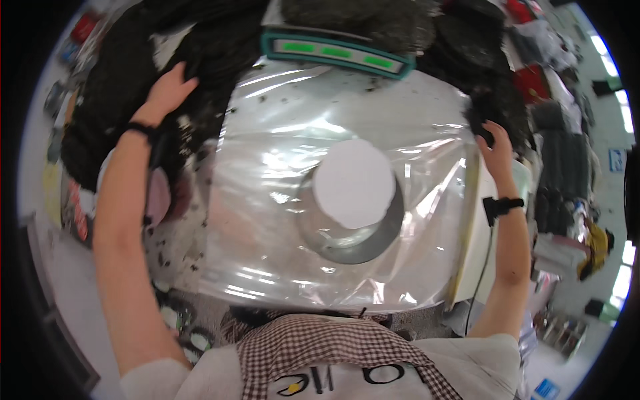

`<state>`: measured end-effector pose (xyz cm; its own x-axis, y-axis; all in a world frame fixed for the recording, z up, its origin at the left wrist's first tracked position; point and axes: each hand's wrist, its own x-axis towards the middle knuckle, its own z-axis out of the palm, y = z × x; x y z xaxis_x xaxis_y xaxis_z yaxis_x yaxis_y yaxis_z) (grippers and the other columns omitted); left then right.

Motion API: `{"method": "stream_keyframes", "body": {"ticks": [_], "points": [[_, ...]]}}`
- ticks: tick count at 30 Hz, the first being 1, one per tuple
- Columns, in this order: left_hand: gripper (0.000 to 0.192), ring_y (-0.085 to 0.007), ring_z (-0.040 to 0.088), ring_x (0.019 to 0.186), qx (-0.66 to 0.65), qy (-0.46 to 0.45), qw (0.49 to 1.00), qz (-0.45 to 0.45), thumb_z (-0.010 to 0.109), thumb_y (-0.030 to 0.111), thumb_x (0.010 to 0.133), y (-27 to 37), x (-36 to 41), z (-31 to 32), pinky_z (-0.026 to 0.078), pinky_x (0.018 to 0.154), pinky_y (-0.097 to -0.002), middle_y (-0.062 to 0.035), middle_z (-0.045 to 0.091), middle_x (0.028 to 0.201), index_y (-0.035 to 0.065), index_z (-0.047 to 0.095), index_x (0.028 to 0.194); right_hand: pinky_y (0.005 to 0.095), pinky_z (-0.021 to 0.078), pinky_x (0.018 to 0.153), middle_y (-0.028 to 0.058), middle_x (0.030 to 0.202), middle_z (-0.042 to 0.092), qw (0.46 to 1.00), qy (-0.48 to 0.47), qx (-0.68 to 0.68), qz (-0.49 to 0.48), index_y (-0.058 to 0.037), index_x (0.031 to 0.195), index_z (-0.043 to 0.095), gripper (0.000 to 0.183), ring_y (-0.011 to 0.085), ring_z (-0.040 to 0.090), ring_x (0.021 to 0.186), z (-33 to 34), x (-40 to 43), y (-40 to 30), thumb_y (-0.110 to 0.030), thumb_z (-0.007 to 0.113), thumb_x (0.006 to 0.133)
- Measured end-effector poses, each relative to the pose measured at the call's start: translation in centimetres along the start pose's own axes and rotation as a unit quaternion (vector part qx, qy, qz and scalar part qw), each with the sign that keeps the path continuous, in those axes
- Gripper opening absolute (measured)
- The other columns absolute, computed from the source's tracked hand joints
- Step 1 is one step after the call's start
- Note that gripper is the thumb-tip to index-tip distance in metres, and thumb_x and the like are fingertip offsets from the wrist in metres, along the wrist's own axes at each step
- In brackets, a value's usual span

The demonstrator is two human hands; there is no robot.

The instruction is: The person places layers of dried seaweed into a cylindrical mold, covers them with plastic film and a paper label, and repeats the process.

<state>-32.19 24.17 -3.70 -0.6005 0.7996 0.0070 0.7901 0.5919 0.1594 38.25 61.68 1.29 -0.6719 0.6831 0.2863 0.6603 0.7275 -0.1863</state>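
Note:
My left hand (171, 90) reaches over a heap of dark, dried-seaweed-like material (115, 85) on the left. Its thumb stands apart, and the fingertips are lost against the dark heap. At the right edge of a clear plastic sheet or bag (260, 200), my right hand (497, 145) has its fingers curled round a blurred dark clump (481, 112). Between my arms, the clear plastic lies spread over the work surface. A white round disc (354, 182) sits over a grey metal round dish or plate (375, 250), off its centre; I cannot tell which lie under the plastic.
A digital scale display (337, 54) with a teal frame and green readouts stands at the far edge, with more dark material (360, 20) behind it. Dark scraps (192, 252) dot the left surface. A cable (477, 290) hangs from my right wrist strap (502, 206). Shelves and goods line the right.

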Motion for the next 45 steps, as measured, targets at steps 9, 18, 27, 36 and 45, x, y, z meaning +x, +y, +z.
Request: {"method": "stream_keyframes", "body": {"ticks": [9, 18, 27, 36, 45], "points": [[0.055, -0.0489, 0.059, 0.128, 0.008, 0.28, 0.959, -0.043, 0.05, 0.034, 0.108, -7.5, -1.0, -10.7, 0.049, 0.106, -0.0488, -0.0331, 0.064, 0.134, -0.0044, 0.051, 0.147, 0.0451, 0.0507, 0.105, 0.0183, 0.12, 0.069, 0.982, 0.07, 0.114, 0.133, -0.0019, 0.124, 0.069, 0.041, 0.0388, 0.066, 0.113, 0.3, 1.7, 4.5, -0.008, 0.074, 0.084], [0.045, -0.0387, 0.062, 0.129, 0.016, 0.087, 0.984, 0.152, 0.061, 0.002, 0.094, -0.5, -8.1, -8.9, 0.049, 0.11, -0.0438, -0.0203, 0.066, 0.137, 0.0026, 0.06, 0.139, 0.0462, 0.0548, 0.096, 0.0129, 0.113, 0.067, 0.967, -0.006, -0.184, 0.179, -0.0053, 0.121, 0.065, 0.03, 0.0338, 0.066, 0.112, 8.4, 4.1, 2.7, -0.009, 0.064, 0.091], [0.048, -0.0381, 0.061, 0.128, 0.086, -0.104, 0.984, 0.115, 0.08, 0.013, 0.082, 4.3, -11.5, -7.0, 0.052, 0.106, -0.0447, -0.0153, 0.063, 0.141, 0.0034, 0.066, 0.126, 0.044, 0.0571, 0.089, 0.0124, 0.108, 0.072, 0.985, 0.023, -0.163, 0.05, -0.0071, 0.105, 0.07, 0.017, 0.0323, 0.07, 0.107, 11.4, 12.9, 4.9, -0.011, 0.062, 0.091], [0.035, -0.038, 0.064, 0.122, -0.002, 0.027, 0.985, 0.169, 0.073, 0.009, 0.089, 4.3, -10.4, -8.2, 0.052, 0.104, -0.0441, -0.0165, 0.068, 0.129, 0.0038, 0.066, 0.122, 0.0517, 0.0579, 0.084, 0.0189, 0.1, 0.074, 0.977, 0.119, -0.141, 0.11, -0.005, 0.098, 0.074, 0.028, 0.0397, 0.072, 0.099, -0.2, 11.7, 4.6, -0.028, 0.077, 0.082], [0.03, -0.0351, 0.066, 0.117, -0.15, 0.083, 0.977, 0.125, 0.069, 0.021, 0.097, 12.0, -6.0, -8.8, 0.054, 0.1, -0.0413, -0.014, 0.069, 0.125, 0.005, 0.068, 0.122, 0.045, 0.0549, 0.095, 0.0129, 0.118, 0.071, 0.913, 0.328, -0.061, -0.234, -0.007, 0.123, 0.067, 0.044, 0.0352, 0.067, 0.111, -5.7, 19.5, -15.7, -0.006, 0.079, 0.08]]}}
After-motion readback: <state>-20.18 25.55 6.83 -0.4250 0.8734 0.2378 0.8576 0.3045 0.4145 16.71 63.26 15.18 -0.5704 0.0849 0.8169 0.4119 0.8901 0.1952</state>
